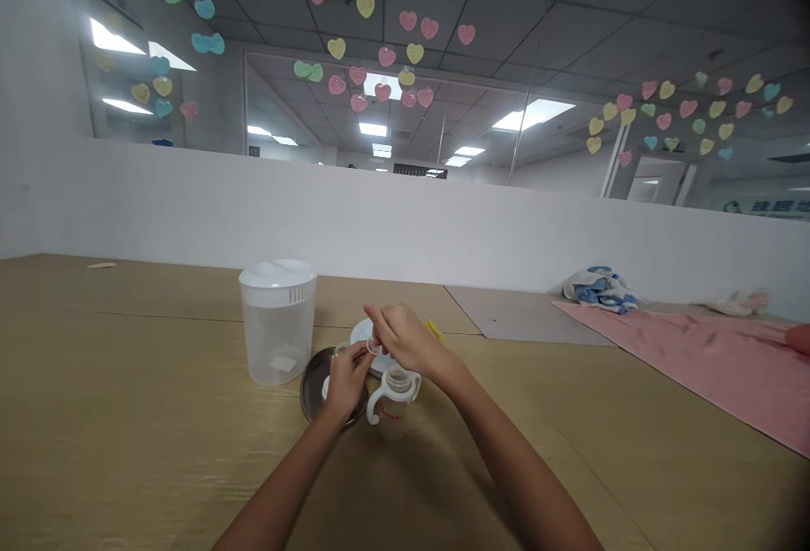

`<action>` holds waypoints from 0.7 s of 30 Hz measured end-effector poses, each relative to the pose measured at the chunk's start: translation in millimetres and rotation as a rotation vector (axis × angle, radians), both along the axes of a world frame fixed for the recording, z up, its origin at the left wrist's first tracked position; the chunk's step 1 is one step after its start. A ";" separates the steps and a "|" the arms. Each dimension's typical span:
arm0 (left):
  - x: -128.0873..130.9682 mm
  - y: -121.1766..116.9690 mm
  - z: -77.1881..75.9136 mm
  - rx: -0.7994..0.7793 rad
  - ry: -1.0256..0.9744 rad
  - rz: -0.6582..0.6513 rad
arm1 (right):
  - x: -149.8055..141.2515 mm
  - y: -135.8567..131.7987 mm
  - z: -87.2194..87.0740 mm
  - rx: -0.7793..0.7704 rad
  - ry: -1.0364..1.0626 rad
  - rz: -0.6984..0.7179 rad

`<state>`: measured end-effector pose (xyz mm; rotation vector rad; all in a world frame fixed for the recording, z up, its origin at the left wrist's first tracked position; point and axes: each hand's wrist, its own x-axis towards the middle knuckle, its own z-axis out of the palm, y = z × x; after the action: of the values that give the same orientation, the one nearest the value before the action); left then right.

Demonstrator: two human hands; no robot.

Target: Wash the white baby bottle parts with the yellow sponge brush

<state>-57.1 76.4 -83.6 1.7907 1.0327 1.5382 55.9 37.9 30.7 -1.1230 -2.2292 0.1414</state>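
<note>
A small clear baby bottle point(393, 403) with white side handles and an open top stands on the wooden table point(126, 416). My right hand point(405, 338) hovers just above its mouth, fingers pinched on a small clear part that I cannot name. My left hand point(345, 382) is curled shut over a round metal dish point(313, 382), holding something small and white. A white round lid or plate point(362, 333) lies just behind my hands.
A translucent plastic pitcher point(277, 321) with a white lid stands left of the dish. A pink cloth point(696, 357) covers the table's right side, with a bundled blue-and-white cloth point(600, 289) behind it. A white partition wall point(405, 222) closes the far edge.
</note>
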 end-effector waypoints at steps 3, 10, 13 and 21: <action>0.4 1.7 -2.1 -0.004 -0.025 -0.055 | 1.1 7.6 -6.5 -0.056 0.005 0.036; 2.0 7.8 -9.1 -0.026 -0.103 -0.140 | -1.6 27.8 -24.8 -0.092 -0.081 0.073; 2.5 9.3 -10.8 -0.041 -0.130 -0.147 | -2.6 33.7 -31.0 -0.067 -0.152 0.085; 2.2 10.3 -10.3 -0.006 -0.073 -0.024 | 1.7 37.5 -31.4 -0.015 -0.307 0.096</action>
<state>-54.9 86.7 -93.9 1.7231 0.9767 1.5728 57.6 75.5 -0.7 -1.1065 -2.5581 0.0269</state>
